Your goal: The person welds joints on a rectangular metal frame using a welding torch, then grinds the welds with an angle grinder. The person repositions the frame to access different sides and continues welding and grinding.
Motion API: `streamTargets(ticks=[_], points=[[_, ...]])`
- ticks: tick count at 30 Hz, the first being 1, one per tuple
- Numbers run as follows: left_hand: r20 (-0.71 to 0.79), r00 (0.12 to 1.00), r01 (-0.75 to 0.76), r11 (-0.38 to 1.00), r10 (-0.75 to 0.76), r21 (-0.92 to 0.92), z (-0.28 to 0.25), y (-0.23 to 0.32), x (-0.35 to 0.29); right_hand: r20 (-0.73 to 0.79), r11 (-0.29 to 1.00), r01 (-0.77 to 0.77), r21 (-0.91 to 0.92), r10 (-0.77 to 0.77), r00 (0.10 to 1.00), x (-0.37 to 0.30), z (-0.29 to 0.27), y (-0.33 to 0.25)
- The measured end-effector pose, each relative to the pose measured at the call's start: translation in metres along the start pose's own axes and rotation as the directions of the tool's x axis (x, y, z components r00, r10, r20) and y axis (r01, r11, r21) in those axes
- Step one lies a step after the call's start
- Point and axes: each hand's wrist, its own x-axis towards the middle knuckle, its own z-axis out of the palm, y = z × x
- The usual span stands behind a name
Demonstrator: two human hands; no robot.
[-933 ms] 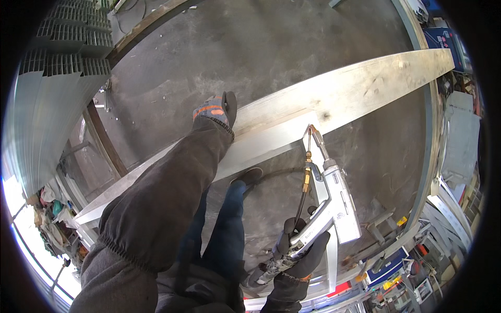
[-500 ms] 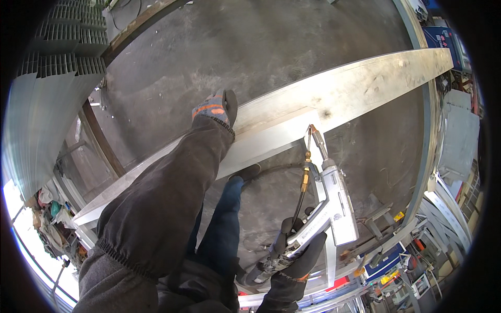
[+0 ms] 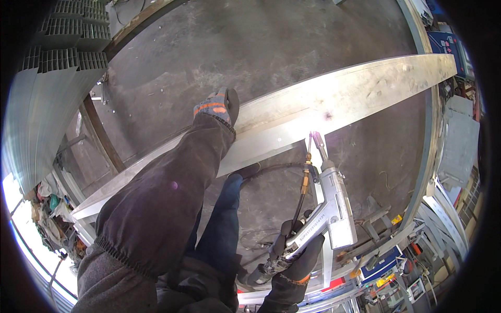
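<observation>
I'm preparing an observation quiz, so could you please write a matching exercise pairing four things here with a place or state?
Things:
1. left hand
2. right hand
3. gun-shaped tool
4. stacked metal profiles

Places or states:
A. silver, with a bright glow at its tip
B. at the picture's upper left
C. closed around a handle
D. at the long beam's far edge

Pairs: 1-D; 2-C; 3-A; 4-B
</observation>
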Motion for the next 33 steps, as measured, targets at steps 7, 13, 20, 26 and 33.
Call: streamTargets(ticks=[7, 13, 20, 26, 33], points=[[-0.152, 0.988, -0.018, 0.999, 0.011, -0.04, 0.002, 0.007, -0.007, 0.167, 0.99, 0.053, -0.129, -0.031, 0.985, -0.005, 0.001, -0.008], [-0.113, 0.994, -0.002, 1.0, -0.001, -0.027, 0.005, 0.005, -0.004, 0.17, 0.987, 0.037, -0.156, -0.01, 0.985, -0.008, 0.006, -0.013], [-0.205, 0.979, -0.04, 0.996, 0.022, -0.086, 0.01, 0.003, -0.005, 0.164, 0.987, 0.046, -0.154, -0.021, 0.986, -0.012, -0.006, -0.009], [-0.197, 0.98, -0.027, 0.995, 0.009, -0.092, 0.011, 0.004, -0.006, 0.016, 0.973, 0.014, -0.229, -0.011, 1.0, -0.017, -0.013, -0.004], [-0.1, 0.995, 0.019, 0.998, -0.024, -0.06, 0.012, -0.001, 0.003, 0.056, 0.859, 0.138, -0.492, -0.128, 0.99, -0.025, -0.004, -0.004]])
